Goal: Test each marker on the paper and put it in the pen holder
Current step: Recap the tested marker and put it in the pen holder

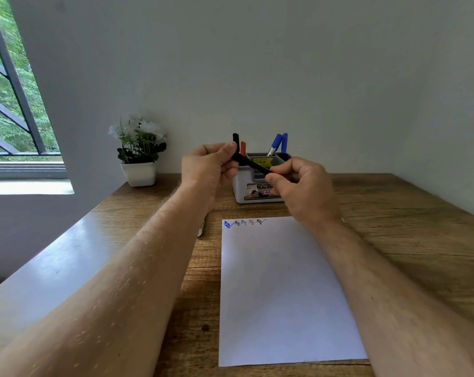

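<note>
Both hands up over the worktop (393, 213), w/ a black marker (253, 164) slanting between them: left hand (208, 165) pinches its far-left end, right hand (302, 183) its near-right end. Holder (253, 186) just behind has blue, red, black markers upright. Paper (282, 289) lies near, scribbles at its far edge.

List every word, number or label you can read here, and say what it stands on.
"49.00": yellow sticker on the pen holder, top rim; the smaller print around it is blurred.
"42": small tag on the pen holder's front picture label; other print there is unreadable.
Paper: only test scribbles, no words.
Marker on table: print too small to read.
</note>
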`<action>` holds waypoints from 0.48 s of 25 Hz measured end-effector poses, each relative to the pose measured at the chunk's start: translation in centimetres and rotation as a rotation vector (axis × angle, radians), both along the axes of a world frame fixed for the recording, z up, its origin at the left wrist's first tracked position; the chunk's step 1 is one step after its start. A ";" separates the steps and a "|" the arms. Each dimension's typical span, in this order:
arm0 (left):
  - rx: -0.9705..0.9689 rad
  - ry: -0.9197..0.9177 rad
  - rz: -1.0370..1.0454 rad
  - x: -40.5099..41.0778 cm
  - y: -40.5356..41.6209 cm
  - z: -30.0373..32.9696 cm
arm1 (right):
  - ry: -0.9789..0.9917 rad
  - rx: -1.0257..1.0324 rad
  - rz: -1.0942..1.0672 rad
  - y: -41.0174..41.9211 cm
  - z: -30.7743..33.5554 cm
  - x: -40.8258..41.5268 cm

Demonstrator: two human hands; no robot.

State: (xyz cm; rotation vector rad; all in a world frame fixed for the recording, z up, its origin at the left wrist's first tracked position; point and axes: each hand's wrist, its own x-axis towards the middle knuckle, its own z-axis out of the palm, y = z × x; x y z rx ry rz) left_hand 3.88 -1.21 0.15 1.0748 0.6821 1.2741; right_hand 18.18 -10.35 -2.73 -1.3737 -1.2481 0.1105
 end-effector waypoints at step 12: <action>0.012 0.013 -0.005 1.4 -0.6 -0.6 | 0.075 -0.148 -0.037 0.3 0.1 -0.3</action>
